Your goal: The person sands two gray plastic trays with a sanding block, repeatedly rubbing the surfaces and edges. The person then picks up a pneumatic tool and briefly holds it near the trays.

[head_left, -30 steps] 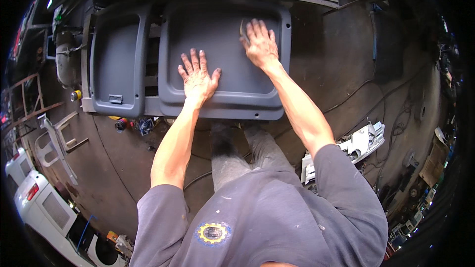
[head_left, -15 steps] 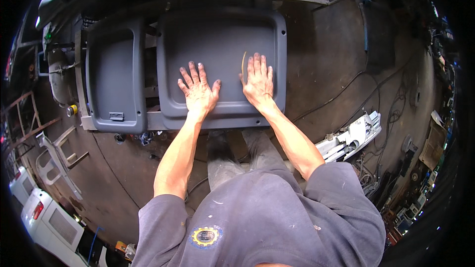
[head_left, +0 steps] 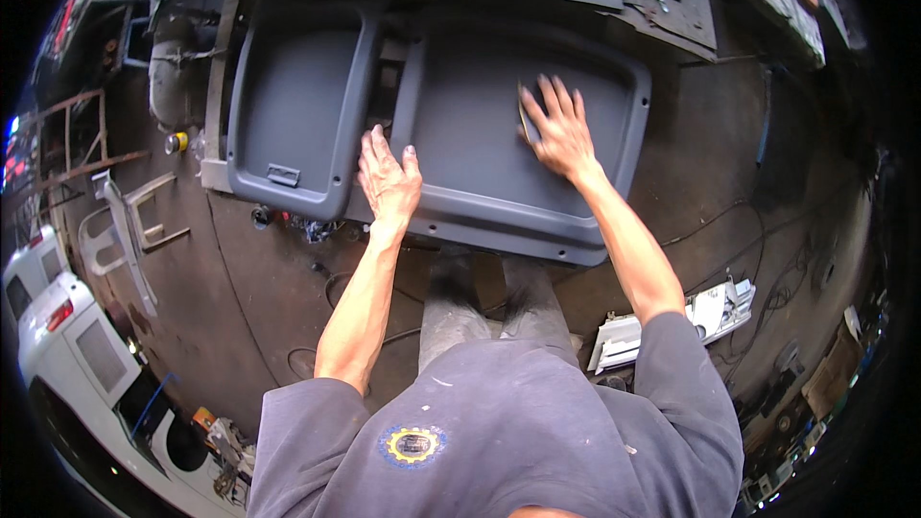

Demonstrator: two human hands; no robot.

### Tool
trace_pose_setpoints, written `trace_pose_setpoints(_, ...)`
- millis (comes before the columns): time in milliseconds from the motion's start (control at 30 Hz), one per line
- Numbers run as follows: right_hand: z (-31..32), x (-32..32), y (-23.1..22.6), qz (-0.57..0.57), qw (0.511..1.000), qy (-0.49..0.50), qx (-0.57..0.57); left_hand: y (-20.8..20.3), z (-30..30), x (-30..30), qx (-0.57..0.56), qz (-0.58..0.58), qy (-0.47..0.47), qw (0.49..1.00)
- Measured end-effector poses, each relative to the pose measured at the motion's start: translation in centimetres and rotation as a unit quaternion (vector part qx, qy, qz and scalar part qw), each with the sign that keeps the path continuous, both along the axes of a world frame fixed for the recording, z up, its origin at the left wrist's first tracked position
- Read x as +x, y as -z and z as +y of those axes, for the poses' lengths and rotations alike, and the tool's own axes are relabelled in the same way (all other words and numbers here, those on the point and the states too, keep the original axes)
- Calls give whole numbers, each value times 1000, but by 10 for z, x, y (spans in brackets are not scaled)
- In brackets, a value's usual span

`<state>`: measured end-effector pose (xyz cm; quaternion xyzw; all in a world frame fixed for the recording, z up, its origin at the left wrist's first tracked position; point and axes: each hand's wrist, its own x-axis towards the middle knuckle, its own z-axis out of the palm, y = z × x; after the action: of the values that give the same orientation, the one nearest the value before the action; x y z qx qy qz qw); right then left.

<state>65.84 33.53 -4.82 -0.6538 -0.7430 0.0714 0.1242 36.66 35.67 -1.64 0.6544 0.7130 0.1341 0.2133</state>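
A large dark grey moulded panel with a raised rim lies in front of me. My left hand rests over its left rim, near the gap beside a smaller matching panel. Its fingers are stretched out, thumb apart, with nothing in them. On the recessed middle of the large panel is my right hand, palm down, fingers spread and slightly blurred. A thin, curved yellowish strip shows along its thumb side and moves with this hand. How far the strip reaches under the palm is hidden.
White plastic parts lie on the floor at the right, near loose cables. Flat grey sheets are at the far right. A pale frame piece and a white vehicle body part are at the left.
The view has shifted, with the panels now further right and tilted. My left hand has slid left to the large panel's rim. My right hand has moved left across the panel with the strip.
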Motion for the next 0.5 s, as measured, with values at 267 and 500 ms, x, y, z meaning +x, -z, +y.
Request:
trace_pose_setpoints(267,31,-79,13,65,931,-353,-67,35,-13,-10,39,-57,-24,997)
trace_pose_setpoints(500,58,-95,6,1,973,-224,-58,33,-12,-1,19,-79,-51,995)
